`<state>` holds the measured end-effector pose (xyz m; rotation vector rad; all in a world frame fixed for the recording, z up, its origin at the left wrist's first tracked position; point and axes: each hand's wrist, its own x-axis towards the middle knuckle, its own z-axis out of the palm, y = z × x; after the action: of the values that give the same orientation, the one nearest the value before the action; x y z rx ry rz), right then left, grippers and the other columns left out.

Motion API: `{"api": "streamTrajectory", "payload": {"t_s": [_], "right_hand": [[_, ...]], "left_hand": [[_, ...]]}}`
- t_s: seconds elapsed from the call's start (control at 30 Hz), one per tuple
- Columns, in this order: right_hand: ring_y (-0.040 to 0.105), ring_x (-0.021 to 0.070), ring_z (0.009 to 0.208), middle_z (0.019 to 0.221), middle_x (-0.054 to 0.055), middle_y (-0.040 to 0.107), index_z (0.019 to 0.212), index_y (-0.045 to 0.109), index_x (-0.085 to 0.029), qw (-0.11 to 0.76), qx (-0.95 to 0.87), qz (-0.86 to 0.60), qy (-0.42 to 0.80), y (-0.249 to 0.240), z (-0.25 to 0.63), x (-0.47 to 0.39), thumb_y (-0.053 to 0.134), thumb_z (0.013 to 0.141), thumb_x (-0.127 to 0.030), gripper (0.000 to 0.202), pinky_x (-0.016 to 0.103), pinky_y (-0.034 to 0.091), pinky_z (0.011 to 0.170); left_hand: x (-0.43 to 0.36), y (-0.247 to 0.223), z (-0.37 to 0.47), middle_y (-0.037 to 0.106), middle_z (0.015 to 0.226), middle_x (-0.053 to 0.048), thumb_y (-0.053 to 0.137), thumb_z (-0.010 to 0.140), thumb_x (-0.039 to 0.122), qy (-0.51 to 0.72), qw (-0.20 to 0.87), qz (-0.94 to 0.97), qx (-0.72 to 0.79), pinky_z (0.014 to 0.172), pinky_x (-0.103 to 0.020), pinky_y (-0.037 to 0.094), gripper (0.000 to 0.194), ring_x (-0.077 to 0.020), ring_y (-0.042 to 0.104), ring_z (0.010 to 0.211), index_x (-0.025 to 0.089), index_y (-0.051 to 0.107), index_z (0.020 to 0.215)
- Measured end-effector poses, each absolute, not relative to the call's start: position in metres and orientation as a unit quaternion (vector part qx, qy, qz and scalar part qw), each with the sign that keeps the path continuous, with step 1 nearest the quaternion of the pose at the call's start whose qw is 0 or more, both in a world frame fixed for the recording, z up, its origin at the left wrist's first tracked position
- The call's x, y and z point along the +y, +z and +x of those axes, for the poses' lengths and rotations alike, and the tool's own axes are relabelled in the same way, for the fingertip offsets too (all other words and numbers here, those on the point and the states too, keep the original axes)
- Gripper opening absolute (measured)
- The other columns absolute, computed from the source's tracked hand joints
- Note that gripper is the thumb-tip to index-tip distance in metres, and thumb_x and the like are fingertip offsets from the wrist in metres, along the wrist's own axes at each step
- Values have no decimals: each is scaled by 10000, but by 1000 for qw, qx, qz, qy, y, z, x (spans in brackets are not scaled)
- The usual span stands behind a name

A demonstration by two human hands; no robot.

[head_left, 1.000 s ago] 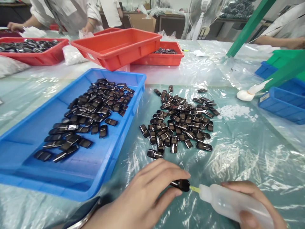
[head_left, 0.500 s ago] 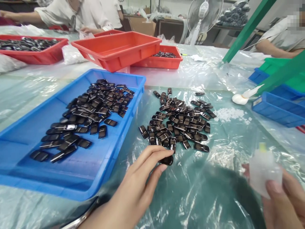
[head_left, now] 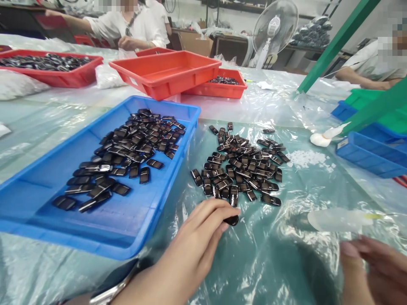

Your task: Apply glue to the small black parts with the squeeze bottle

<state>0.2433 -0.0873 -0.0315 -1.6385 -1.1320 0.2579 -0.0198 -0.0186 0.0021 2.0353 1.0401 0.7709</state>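
Note:
My left hand (head_left: 199,239) is closed, pinching a small glossy black piece (head_left: 232,220) between thumb and fingers, low over the plastic sheet. Just beyond it spreads a pile of similar black pieces (head_left: 244,165) with brownish faces. At the lower right, my right hand (head_left: 372,267) is partly blurred, its thumb and fingers apart with nothing between them. A translucent white squeeze bottle (head_left: 333,220) with a yellow tip and thin needle lies sideways just beyond those fingers. More black pieces (head_left: 136,144) fill part of a blue tray (head_left: 92,241) at the left.
White chips (head_left: 307,159) lie right of the pile, near a tied white pouch (head_left: 321,139). Red trays (head_left: 165,74) stand at the back. A green post (head_left: 337,46) and small blue bins (head_left: 372,154) stand at the right. Co-workers sit across the table.
My right hand has let go of the squeeze bottle, which was upright in it and now lies on its side. My left hand still pinches the black piece; the view has shifted slightly.

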Motion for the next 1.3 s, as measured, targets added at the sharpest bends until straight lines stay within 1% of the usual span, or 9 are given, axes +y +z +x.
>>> {"api": "streamTrajectory", "payload": {"t_s": [0.07,0.2,0.3,0.5,0.57,0.67,0.77,1.13,1.3], "right_hand": [[589,275,1096,1166,61,619,1234,625,-321,423,-624,-647,116,-26,224,-84,581,980,-214,279,421,481,930],[612,334,1132,1336,119,588,1427,545,-333,282,-776,-548,138,-25,195,-59,375,998,-128,505,483,523,812],[652,338,1006,1137,119,663,1186,678,-271,277,-780,-539,159,-26,188,-46,391,975,-100,395,477,530,741],[636,184,748,971,47,605,1002,584,-288,332,-706,-586,217,-15,189,-56,493,1022,-268,96,281,511,564],[652,169,786,966,37,604,954,573,-289,373,-663,-593,264,-11,185,-63,505,1025,-305,100,253,535,603],[640,153,773,894,12,607,874,641,-284,456,-518,-558,461,-9,179,-69,629,964,-367,124,238,546,683],[602,144,680,735,-14,571,798,690,-280,466,-420,-504,594,-10,177,-67,717,902,-394,158,241,537,670],[587,122,701,762,-31,506,830,693,-275,440,-356,-481,670,-3,178,-70,721,897,-411,154,220,529,749],[620,127,872,863,-12,613,947,726,-309,377,-368,-422,738,-7,189,-69,645,966,-428,145,212,494,865]], "left_hand": [[-20,2,-19,591,1270,-58,381,1040,43,295,359,798,384,943,-324,539,373,-194,590,1171,259,521,1309],[-20,-2,-17,612,1231,-68,390,1028,28,316,333,811,363,965,-344,547,359,-196,606,1139,227,521,1297],[-19,-5,-16,612,1226,-79,399,1026,39,324,323,807,372,951,-355,562,349,-208,611,1129,221,536,1291],[-22,-4,-17,627,1191,-96,392,1033,61,315,318,821,354,883,-362,588,339,-226,634,1072,202,545,1301],[-23,-2,-16,636,1167,-110,396,1035,67,313,303,832,342,871,-372,590,309,-236,636,1048,163,561,1278],[-25,1,-16,642,1163,-121,409,1028,55,311,285,846,326,868,-373,590,301,-242,631,1046,136,569,1270],[-26,4,-18,647,1175,-134,398,1020,30,307,264,861,309,878,-379,591,319,-250,627,1068,117,568,1275],[-27,10,-19,683,1183,-141,412,1066,127,306,246,880,266,1017,-358,549,296,-234,622,1136,83,590,1298],[-26,12,-18,681,1182,-132,375,1076,128,304,256,882,253,992,-359,561,328,-231,629,1120,123,581,1331]]}}
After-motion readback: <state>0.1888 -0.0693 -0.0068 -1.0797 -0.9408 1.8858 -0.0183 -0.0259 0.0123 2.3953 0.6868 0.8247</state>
